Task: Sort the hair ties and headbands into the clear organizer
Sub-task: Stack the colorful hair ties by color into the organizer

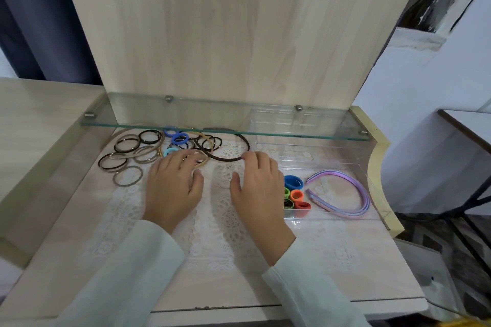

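A pile of hair ties lies at the back left: thin black and brown ties point(127, 145), grey ones point(128, 175), and thick blue ties point(180, 138). My left hand point(174, 188) rests palm down with its fingers on a beige headband point(202, 162) and a light blue tie point(169, 152). My right hand point(256, 186) lies beside it, fingertips touching the end of a dark brown headband point(228, 159). The clear organizer point(378, 195) stands at the right. It holds purple and pink headbands point(359, 190) and blue point(293, 182), green point(287, 200) and orange point(299, 198) ties.
A glass shelf point(225, 129) hangs low over the back of the desk, above the pile and the organizer's far end. A white lace mat point(225, 225) covers the desk under my hands. A wooden panel point(212, 29) rises behind.
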Demonstrator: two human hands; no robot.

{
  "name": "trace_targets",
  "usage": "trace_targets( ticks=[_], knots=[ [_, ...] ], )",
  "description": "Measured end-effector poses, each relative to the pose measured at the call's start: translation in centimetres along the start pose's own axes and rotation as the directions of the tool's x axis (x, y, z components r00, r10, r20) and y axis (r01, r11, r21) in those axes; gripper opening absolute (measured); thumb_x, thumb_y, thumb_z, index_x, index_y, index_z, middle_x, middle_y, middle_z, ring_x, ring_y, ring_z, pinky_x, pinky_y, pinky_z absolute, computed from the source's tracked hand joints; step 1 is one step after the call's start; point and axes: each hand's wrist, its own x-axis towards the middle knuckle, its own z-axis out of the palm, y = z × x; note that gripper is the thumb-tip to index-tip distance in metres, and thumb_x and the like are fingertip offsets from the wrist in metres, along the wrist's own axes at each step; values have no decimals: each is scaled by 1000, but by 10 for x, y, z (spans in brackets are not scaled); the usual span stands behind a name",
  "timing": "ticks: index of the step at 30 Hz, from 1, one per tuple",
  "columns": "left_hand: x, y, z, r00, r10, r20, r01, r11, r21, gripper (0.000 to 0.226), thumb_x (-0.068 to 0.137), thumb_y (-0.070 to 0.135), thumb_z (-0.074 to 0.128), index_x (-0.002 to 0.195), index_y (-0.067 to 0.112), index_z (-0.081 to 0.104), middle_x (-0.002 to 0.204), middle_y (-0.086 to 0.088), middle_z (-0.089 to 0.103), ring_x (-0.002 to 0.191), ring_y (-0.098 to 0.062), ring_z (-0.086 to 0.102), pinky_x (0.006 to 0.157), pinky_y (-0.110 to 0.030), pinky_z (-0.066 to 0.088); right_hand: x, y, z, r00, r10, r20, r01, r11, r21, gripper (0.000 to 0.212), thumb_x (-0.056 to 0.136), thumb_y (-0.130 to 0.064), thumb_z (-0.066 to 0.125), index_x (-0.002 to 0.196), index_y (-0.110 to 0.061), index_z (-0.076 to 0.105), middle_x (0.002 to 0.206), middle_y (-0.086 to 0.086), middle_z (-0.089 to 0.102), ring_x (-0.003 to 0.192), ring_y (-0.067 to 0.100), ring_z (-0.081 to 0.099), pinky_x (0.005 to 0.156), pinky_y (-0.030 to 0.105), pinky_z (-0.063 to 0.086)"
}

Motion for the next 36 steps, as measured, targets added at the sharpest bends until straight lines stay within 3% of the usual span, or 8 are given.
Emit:
trace_targets(
  ticks=[5,14,18,23,27,33,36],
  knots=[
    [-7,-15,-5,998,-27,56,17,983,183,50,85,33,38,124,20,64,136,-8,58,129,-31,50,111,-51,26,-9,-18,17,997,-70,45,72,997,-31,47,83,-33,62,125,-14,53,128,8,57,124,29,50,98,44,46],
    [-6,-33,-12,985,-136,105,105,960,259,56,83,42,33,128,24,62,140,-4,56,136,-29,44,115,-52,6,-6,-21,37,951,-48,306,75,994,-78,55,94,-42,40,144,-20,31,154,5,28,145,28,16,115,44,18],
    [-8,-33,-7,980,-98,174,44,956,290,52,87,39,33,130,27,61,141,0,55,137,-25,44,115,-53,7,-3,-25,50,962,-36,271,63,994,-92,53,91,-44,43,138,-19,41,149,7,38,141,30,27,110,45,27],
    [-7,-36,-3,969,-125,212,74,969,234,54,87,41,28,130,32,60,145,4,51,141,-22,37,117,-50,-2,13,-32,68,990,-84,110,93,992,-83,41,84,-36,54,121,-18,56,124,7,56,119,30,49,92,43,43],
    [-6,-36,-1,970,-136,202,94,974,205,62,86,43,22,134,26,58,145,4,51,142,-22,35,117,-50,0,32,-36,78,994,-113,-6,113,993,-22,33,85,-27,51,116,-17,61,117,5,60,106,27,54,84,40,45],
    [-6,-37,-1,970,-140,199,99,975,201,62,86,44,22,133,24,59,143,7,53,140,-21,38,117,-54,6,55,-46,95,987,-150,64,149,989,23,39,91,-25,48,129,-20,58,133,3,56,124,28,46,97,43,39],
    [-5,-38,-1,970,-151,191,117,977,179,63,86,42,23,133,23,59,142,6,54,140,-20,39,117,-54,9,61,-53,99,972,-194,135,196,981,2,45,92,-24,38,134,-21,53,135,3,53,123,29,45,96,42,37]
  ],
)
